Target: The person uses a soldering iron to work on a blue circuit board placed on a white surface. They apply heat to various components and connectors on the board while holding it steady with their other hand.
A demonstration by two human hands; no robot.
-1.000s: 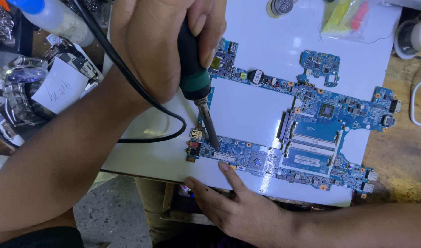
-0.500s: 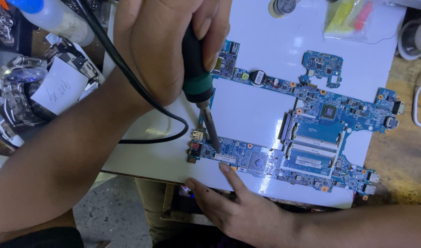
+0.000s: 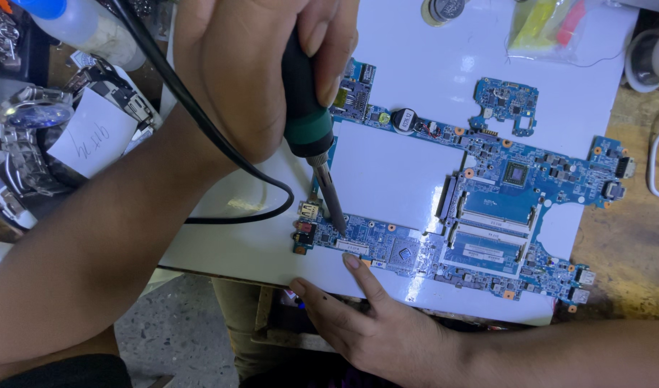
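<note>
My left hand (image 3: 250,65) is shut on a soldering iron (image 3: 306,122) with a black and green handle. Its metal tip touches the lower left part of a blue laptop motherboard (image 3: 487,215), near the ports on the board's left end. The board lies on a white sheet (image 3: 390,172). The iron's black cord (image 3: 222,151) loops over my left wrist. My right hand (image 3: 372,327) comes in from the lower right with fingers spread; its index fingertip presses the board's near edge just below the tip. A small separate blue board (image 3: 505,104) lies beyond the motherboard.
A bottle with a blue cap (image 3: 78,25), a paper note (image 3: 92,133) and metal parts crowd the left. A round tin (image 3: 444,8) and a plastic bag (image 3: 552,25) with yellow and red items lie at the top, a tape roll (image 3: 649,61) and a white cable (image 3: 656,165) at the right.
My left hand and the iron have drifted slightly to the right; the tip stays on the same spot of the board. My right hand has not moved.
</note>
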